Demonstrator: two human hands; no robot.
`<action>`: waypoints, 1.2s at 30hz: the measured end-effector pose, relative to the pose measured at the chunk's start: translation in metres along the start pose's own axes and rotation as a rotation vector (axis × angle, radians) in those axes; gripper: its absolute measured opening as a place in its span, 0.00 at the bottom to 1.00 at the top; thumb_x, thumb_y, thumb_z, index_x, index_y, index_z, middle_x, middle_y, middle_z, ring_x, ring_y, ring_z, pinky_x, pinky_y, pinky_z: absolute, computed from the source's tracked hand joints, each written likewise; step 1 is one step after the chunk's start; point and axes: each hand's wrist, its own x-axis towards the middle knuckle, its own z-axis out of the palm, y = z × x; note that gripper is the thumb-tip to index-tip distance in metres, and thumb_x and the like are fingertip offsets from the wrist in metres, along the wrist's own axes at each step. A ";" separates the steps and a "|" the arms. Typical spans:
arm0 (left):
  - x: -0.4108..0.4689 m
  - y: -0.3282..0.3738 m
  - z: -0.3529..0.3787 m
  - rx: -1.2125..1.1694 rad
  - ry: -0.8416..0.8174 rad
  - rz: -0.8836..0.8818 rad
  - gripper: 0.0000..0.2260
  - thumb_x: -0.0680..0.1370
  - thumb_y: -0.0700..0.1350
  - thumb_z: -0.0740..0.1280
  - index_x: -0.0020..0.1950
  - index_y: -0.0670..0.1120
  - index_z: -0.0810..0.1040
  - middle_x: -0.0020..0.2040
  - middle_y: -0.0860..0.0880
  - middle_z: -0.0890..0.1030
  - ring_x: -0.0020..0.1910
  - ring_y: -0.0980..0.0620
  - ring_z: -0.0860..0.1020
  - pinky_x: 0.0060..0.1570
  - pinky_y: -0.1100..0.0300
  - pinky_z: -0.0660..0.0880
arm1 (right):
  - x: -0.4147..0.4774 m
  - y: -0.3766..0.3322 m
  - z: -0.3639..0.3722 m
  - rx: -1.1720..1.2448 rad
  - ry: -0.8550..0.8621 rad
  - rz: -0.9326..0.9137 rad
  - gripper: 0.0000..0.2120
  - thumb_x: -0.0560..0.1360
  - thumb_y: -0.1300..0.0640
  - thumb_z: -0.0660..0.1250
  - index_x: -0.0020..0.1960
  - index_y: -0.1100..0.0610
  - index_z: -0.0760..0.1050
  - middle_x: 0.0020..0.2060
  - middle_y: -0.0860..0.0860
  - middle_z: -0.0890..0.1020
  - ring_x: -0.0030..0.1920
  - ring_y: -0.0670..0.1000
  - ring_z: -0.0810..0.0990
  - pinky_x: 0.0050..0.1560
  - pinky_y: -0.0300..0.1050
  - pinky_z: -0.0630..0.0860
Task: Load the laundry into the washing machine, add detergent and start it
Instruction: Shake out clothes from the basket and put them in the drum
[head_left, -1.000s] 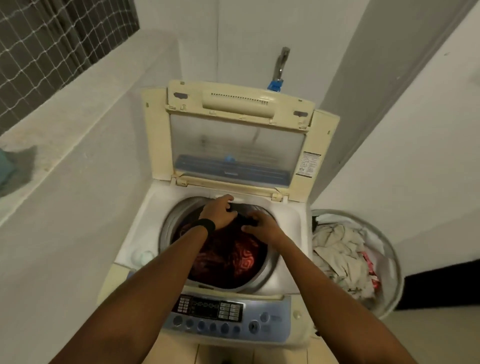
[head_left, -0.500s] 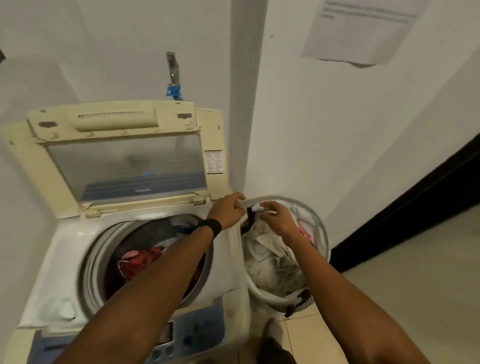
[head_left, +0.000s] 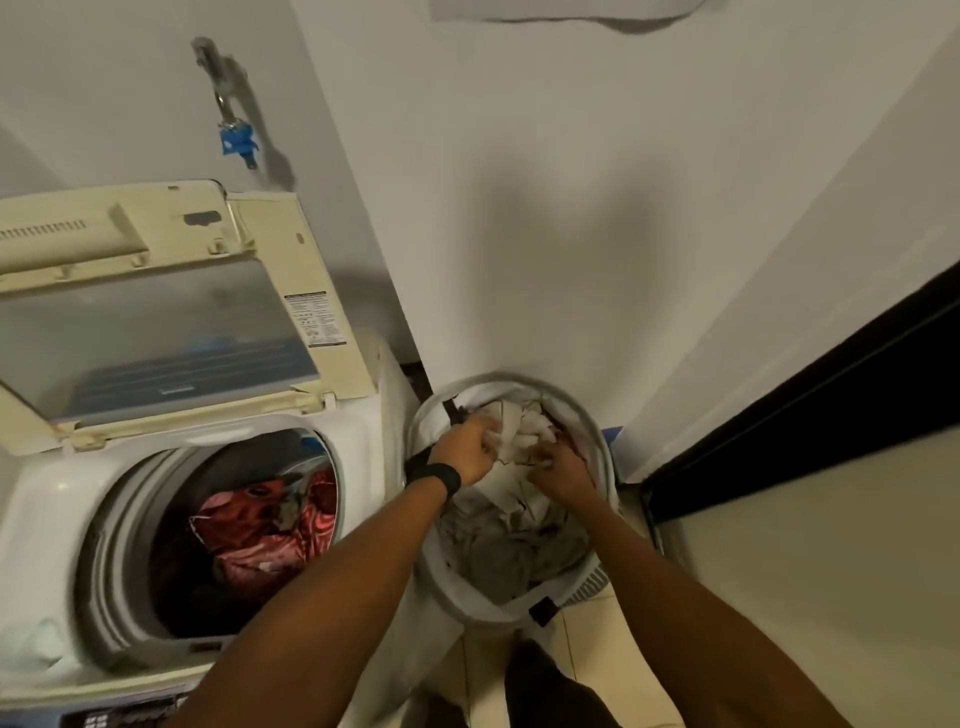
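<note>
A top-loading washing machine (head_left: 374, 447) stands at the left with its lid (head_left: 156, 322) raised. Red patterned laundry (head_left: 270, 530) lies in its drum. To its right a round white laundry basket (head_left: 431, 415) holds pale and grey clothes (head_left: 519, 441). Both my hands are inside the basket. My left hand (head_left: 467, 447), with a black band on the wrist, grips a white cloth near the basket's far side. My right hand (head_left: 561, 467) grips the same pile just to the right.
A tap with a blue fitting (head_left: 236, 140) sticks out of the wall above the machine. The control panel (head_left: 124, 714) shows at the bottom left edge. A dark door frame (head_left: 810, 415) runs along the right. A paper (head_left: 566, 10) hangs high on the wall.
Both hands left the drum, crossed to the right over the machine's edge, and now reach down into the basket and grip the pale clothes. My view has turned right.
</note>
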 end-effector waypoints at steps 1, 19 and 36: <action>0.006 -0.007 0.007 -0.004 0.004 -0.029 0.14 0.80 0.40 0.66 0.65 0.47 0.80 0.52 0.48 0.84 0.53 0.46 0.82 0.59 0.53 0.79 | 0.000 0.001 0.003 -0.064 -0.025 0.018 0.23 0.77 0.56 0.64 0.68 0.66 0.76 0.65 0.64 0.78 0.67 0.63 0.76 0.62 0.41 0.69; 0.020 -0.028 0.051 -0.908 0.376 -0.619 0.05 0.79 0.41 0.72 0.46 0.48 0.78 0.56 0.42 0.82 0.58 0.39 0.79 0.65 0.46 0.77 | 0.004 0.022 0.004 -0.002 0.180 -0.074 0.16 0.80 0.49 0.67 0.62 0.59 0.76 0.55 0.56 0.81 0.56 0.57 0.80 0.56 0.49 0.75; -0.018 0.083 -0.060 -1.130 0.210 -0.047 0.09 0.85 0.36 0.61 0.59 0.43 0.79 0.45 0.41 0.79 0.42 0.47 0.79 0.44 0.52 0.80 | -0.055 -0.038 -0.003 0.213 0.432 -0.224 0.11 0.81 0.49 0.67 0.61 0.52 0.73 0.48 0.50 0.83 0.48 0.52 0.82 0.47 0.45 0.76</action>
